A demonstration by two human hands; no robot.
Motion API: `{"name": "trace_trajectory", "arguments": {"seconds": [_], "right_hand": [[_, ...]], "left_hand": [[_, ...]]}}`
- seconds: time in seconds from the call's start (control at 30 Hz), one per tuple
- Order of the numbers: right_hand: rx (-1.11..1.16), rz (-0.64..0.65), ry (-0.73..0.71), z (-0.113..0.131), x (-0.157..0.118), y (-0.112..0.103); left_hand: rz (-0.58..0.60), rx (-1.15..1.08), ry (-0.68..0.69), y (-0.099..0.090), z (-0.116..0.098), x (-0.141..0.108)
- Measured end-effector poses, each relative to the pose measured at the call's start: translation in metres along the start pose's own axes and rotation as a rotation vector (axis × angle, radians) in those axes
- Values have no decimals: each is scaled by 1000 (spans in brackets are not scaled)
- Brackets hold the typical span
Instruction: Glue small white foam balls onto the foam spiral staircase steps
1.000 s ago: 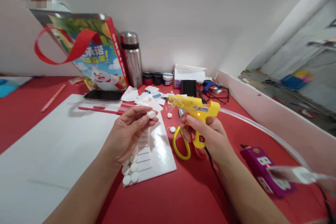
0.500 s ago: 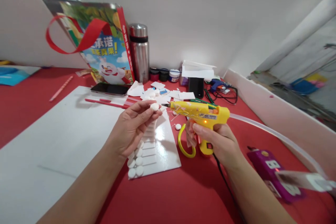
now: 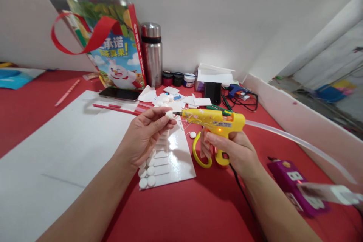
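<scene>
I have the left hand (image 3: 141, 136) closed to a narrow pinch, thumb and fingertips on a small white disc (image 3: 169, 115), raised above the far part of the small glossy board (image 3: 184, 166). The right hand (image 3: 239, 153) is wrapped around the grip of the yellow hot-glue gun (image 3: 204, 118), above and to the right of that board, its indicator lit. I can't tell from here how far the trigger is squeezed, or whether the dark nozzle (image 3: 178, 113) touches the disc or sits just beside it.

I'd want the disc held by its rim, fingertips well back from the hot tip, both wrists steady, and only a gentle squeeze, so a bead stays small and central. Stray strings cling to the barrel; I judge they could snag. Paired discs (image 3: 143, 183) line the board's near left edge; a loose disc (image 3: 193, 135) lies to its right.
</scene>
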State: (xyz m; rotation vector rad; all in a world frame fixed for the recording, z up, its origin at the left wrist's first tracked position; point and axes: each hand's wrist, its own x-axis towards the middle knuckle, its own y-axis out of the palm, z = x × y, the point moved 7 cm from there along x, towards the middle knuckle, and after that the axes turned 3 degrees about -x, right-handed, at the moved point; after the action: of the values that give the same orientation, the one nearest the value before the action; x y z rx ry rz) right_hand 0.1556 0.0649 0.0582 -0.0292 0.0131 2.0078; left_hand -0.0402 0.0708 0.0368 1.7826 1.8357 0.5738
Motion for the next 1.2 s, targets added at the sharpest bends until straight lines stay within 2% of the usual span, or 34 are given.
{"name": "trace_trajectory", "arguments": {"seconds": [0.27, 0.5, 0.87, 1.2], "right_hand": [[-11, -41, 27, -1, -1, 0], [-49, 5, 26, -5, -1, -1], [-20, -17, 19, -3, -2, -3], [19, 0, 4, -2, -2, -1]], "left_hand": [[-4, 24, 4, 0, 1, 0], [-29, 21, 13, -4, 1, 1], [-28, 11, 5, -7, 2, 1], [-13, -2, -4, -2, 3, 0]]}}
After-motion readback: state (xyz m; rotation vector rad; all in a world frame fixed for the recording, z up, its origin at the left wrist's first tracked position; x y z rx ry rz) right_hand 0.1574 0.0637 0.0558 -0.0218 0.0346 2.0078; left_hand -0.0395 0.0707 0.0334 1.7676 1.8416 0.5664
